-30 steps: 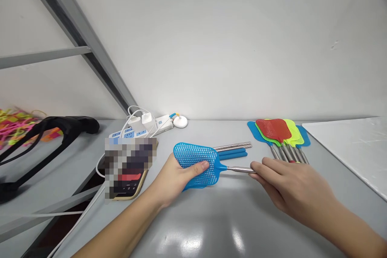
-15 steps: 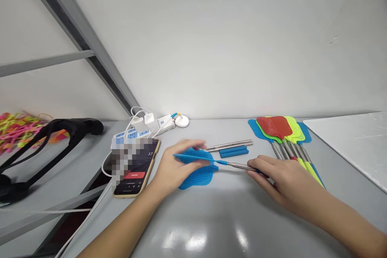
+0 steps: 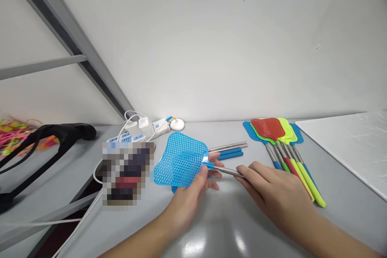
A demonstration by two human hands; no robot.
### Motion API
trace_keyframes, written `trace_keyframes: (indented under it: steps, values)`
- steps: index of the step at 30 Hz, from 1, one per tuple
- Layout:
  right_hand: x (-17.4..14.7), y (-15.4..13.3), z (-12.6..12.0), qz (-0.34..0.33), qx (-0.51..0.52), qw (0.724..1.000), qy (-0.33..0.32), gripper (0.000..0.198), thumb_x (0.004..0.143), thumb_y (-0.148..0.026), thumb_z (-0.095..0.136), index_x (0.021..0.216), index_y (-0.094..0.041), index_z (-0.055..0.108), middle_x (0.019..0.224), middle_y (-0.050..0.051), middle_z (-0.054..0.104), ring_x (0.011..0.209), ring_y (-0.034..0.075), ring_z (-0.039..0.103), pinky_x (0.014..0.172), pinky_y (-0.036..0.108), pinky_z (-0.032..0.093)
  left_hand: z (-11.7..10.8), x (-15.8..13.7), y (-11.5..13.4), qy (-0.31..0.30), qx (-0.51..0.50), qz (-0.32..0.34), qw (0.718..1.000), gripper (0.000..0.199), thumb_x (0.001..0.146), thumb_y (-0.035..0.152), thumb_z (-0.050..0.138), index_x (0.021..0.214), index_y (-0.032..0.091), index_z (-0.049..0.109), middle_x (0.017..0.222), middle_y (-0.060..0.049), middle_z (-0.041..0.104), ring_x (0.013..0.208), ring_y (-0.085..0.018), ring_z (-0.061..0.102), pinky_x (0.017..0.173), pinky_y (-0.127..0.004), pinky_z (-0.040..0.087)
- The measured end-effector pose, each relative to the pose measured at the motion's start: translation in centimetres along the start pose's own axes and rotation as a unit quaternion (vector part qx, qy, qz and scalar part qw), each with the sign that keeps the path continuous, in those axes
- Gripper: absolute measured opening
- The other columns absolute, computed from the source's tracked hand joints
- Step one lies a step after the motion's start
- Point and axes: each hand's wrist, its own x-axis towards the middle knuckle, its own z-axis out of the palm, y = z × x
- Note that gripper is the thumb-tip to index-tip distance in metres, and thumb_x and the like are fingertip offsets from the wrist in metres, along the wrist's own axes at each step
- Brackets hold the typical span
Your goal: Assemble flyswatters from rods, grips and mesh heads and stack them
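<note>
A blue fly swatter (image 3: 184, 157) is held in both hands over the table, its mesh head turned flat toward me. My left hand (image 3: 196, 181) grips the neck where the head meets the metal rod, thumb in front and fingers behind. My right hand (image 3: 266, 181) is closed around the rod farther right and hides the handle end. Beneath the swatter lies another blue mesh head, mostly covered. Behind my left fingers rest metal rods (image 3: 232, 146) and blue handle grips (image 3: 231, 154).
A fan of several finished-looking swatters (image 3: 269, 128) in red, green, yellow and blue lies right. A phone (image 3: 130, 173), partly pixelated, and a power strip (image 3: 160, 126) with cables are left. White sheet material (image 3: 347, 141) covers the far right; a black strap-like frame (image 3: 60, 145) sits far left.
The swatter head has turned from edge-on to face me. My left hand has shifted from the head's edge to its neck. My right hand still holds the rod.
</note>
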Motion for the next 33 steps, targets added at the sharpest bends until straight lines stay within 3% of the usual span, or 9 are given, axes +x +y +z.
trace_keyframes:
  steps: [4, 9, 12, 15, 18, 20, 23, 27, 33]
  values:
    - [0.1, -0.6, -0.4, 0.054, 0.131, 0.983, -0.116, 0.021, 0.100, -0.026, 0.038, 0.094, -0.022, 0.058, 0.067, -0.003, 0.055, 0.054, 0.012, 0.049, 0.050, 0.027, 0.027, 0.1, 0.2, 0.3, -0.005, 0.024, -0.013, 1.000, 0.034, 0.099, 0.042, 0.045, 0.119, 0.024, 0.066, 0.122, -0.012, 0.063, 0.118, -0.028, 0.053, 0.086, -0.038, 0.049]
    - [1.1, -1.1, -1.7, 0.172, 0.363, 0.884, -0.240, 0.030, 0.101, -0.035, 0.035, 0.082, -0.023, 0.055, 0.068, -0.002, 0.059, 0.060, 0.013, 0.053, 0.057, 0.024, 0.040, -0.3, -0.1, 0.3, -0.039, 0.043, -0.019, 0.998, 0.034, 0.099, 0.043, 0.042, 0.119, 0.027, 0.065, 0.120, -0.009, 0.067, 0.109, -0.025, 0.060, 0.094, -0.042, 0.046]
    - [1.6, -1.2, -2.0, 0.203, 0.444, 0.829, -0.273, 0.033, 0.101, -0.040, 0.035, 0.084, -0.023, 0.057, 0.084, 0.001, 0.069, 0.072, 0.016, 0.060, 0.061, 0.025, 0.046, -0.6, -0.3, 0.4, -0.037, 0.082, -0.028, 0.996, 0.035, 0.098, 0.047, 0.044, 0.114, 0.027, 0.067, 0.114, -0.008, 0.069, 0.099, -0.022, 0.063, 0.097, -0.041, 0.044]
    - [1.8, -1.1, -1.7, 0.228, 0.470, 0.806, -0.278, 0.036, 0.099, -0.046, 0.038, 0.081, -0.022, 0.059, 0.108, 0.004, 0.071, 0.082, 0.019, 0.063, 0.069, 0.028, 0.050, -0.6, -0.3, 0.8, -0.037, 0.143, -0.040, 0.988, 0.033, 0.095, 0.048, 0.050, 0.104, 0.024, 0.071, 0.108, -0.008, 0.070, 0.100, -0.023, 0.062, 0.096, -0.038, 0.044]
    - [1.7, -1.2, -1.2, 0.224, 0.494, 0.794, -0.276, 0.034, 0.098, -0.048, 0.040, 0.089, -0.025, 0.064, 0.110, 0.003, 0.071, 0.090, 0.019, 0.064, 0.079, 0.031, 0.050, -0.2, -0.4, 1.3, -0.095, 0.154, -0.040, 0.983, 0.026, 0.095, 0.041, 0.053, 0.109, 0.026, 0.070, 0.112, -0.006, 0.070, 0.105, -0.021, 0.062, 0.098, -0.035, 0.044]
    - [1.6, -1.3, -1.1, 0.207, 0.497, 0.796, -0.277, 0.034, 0.099, -0.046, 0.039, 0.093, -0.025, 0.066, 0.097, 0.003, 0.071, 0.086, 0.019, 0.063, 0.075, 0.029, 0.050, 0.1, -0.5, 1.5, -0.124, 0.149, -0.026, 0.981, 0.024, 0.096, 0.036, 0.053, 0.110, 0.027, 0.069, 0.118, -0.005, 0.068, 0.110, -0.021, 0.061, 0.102, -0.035, 0.042]
    - [1.7, -1.5, -1.1, 0.187, 0.461, 0.819, -0.284, 0.040, 0.101, -0.043, 0.035, 0.081, -0.021, 0.061, 0.070, -0.001, 0.060, 0.063, 0.013, 0.053, 0.057, 0.023, 0.042, 0.2, -0.6, 1.4, -0.096, 0.155, 0.000, 0.983, 0.020, 0.095, 0.035, 0.054, 0.102, 0.027, 0.071, 0.124, -0.003, 0.066, 0.118, -0.022, 0.057, 0.107, -0.038, 0.038]
    - [1.8, -0.7, -1.1, 0.186, 0.364, 0.871, -0.272, 0.042, 0.101, -0.046, 0.034, 0.069, -0.021, 0.046, 0.057, -0.005, 0.043, 0.053, 0.010, 0.038, 0.050, 0.023, 0.030, -0.5, -0.2, 1.3, 0.020, 0.116, 0.032, 0.993, 0.020, 0.095, 0.039, 0.054, 0.093, 0.026, 0.070, 0.116, -0.004, 0.068, 0.109, -0.021, 0.060, 0.098, -0.036, 0.045]
    - [1.9, 1.3, -1.0, 0.144, 0.248, 0.928, -0.239, 0.041, 0.102, -0.042, 0.035, 0.068, -0.022, 0.046, 0.058, -0.004, 0.051, 0.052, 0.011, 0.046, 0.048, 0.023, 0.032, -2.2, 1.9, 3.2, 0.179, 0.016, 0.119, 0.976, 0.018, 0.089, 0.039, 0.064, 0.087, 0.022, 0.069, 0.095, -0.002, 0.068, 0.084, -0.015, 0.061, 0.079, -0.028, 0.050]
